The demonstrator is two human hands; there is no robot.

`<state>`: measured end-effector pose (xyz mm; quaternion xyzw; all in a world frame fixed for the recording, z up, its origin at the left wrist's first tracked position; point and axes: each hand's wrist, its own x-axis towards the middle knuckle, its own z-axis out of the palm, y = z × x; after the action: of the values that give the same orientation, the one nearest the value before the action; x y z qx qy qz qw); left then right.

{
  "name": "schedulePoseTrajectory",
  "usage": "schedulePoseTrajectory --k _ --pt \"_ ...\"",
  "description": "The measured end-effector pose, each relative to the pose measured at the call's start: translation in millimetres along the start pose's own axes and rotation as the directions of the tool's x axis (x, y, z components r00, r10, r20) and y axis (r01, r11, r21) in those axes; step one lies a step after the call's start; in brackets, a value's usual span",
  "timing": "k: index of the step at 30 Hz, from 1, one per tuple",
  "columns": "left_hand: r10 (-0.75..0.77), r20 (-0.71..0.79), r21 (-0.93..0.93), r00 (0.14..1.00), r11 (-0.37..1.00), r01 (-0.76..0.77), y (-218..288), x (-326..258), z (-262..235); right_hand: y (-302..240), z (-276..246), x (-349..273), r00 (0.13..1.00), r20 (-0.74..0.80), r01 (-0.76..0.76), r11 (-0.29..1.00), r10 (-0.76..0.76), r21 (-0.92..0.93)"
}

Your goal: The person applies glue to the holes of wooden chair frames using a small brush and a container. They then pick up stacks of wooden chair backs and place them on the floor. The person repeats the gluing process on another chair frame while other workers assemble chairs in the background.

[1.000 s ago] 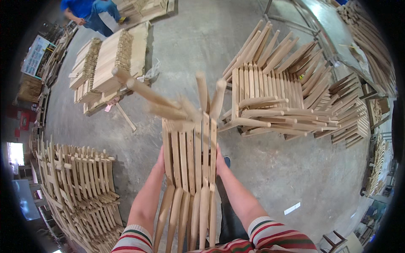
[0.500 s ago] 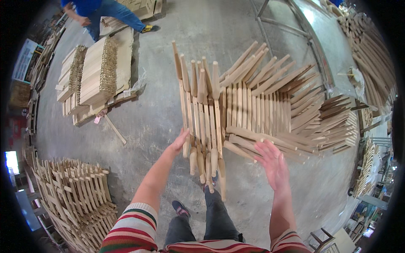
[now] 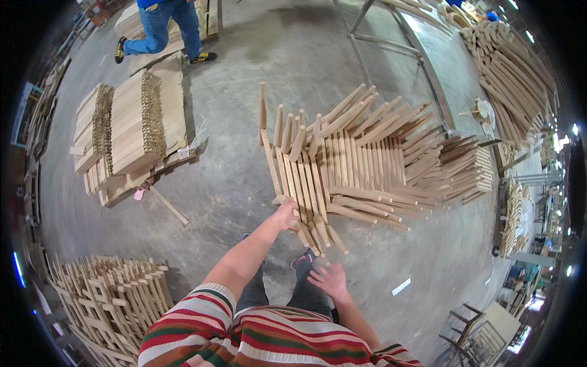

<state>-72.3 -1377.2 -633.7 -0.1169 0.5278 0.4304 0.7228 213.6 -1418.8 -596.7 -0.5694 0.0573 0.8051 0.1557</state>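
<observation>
Concrete floor [image 3: 229, 153], open between planks [image 3: 133, 125] and frames [image 3: 347, 162]

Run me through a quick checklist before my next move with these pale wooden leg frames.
1. Bare left hand on the frames: ok, at the near end of the leftmost pale wooden leg frame.
2. Its grip fully closed: cannot tell.
3. Bare right hand free: ok, open, holding nothing.
4. Leftmost frame flush against neighbouring frames: not ok, a gap shows.
5. Co-worker in blue jeans clear: ok, standing apart.
</observation>
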Motion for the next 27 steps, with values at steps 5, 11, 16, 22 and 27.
schedulePoseTrajectory --k 5,11,16,22,27 --pt "-0.095 -0.112 -0.24 0.989 0.969 0.066 -10.2 28.8 -1.5 -15.6 46.6 20.7 0.994 0.113 -0.027 0.977 0.003 0.214" --pt "-0.232 -0.123 0.044 0.965 0.97 0.239 -7.8 43.7 -11.8 -13.1 55.1 40.6 0.929 0.369 -0.072 0.973 -0.015 0.221" --pt "-0.151 -0.236 0.67 0.96 0.69 0.273 -0.3 1.9 -14.6 -32.2 80.3 48.7 0.94 0.332 -0.202 0.909 0.076 0.366" --pt "0.429 -0.235 0.476 0.872 0.833 -0.282 90.5 55.6 -52.7 -32.9 88.4 44.4 0.967 0.19 -0.247 0.82 0.172 0.517" --pt "0.81 0.322 0.875 0.491 -0.056 -0.481 277.5 62.0 -48.0 -36.3 84.1 43.3 0.993 0.095 -0.099 0.944 0.072 0.316"
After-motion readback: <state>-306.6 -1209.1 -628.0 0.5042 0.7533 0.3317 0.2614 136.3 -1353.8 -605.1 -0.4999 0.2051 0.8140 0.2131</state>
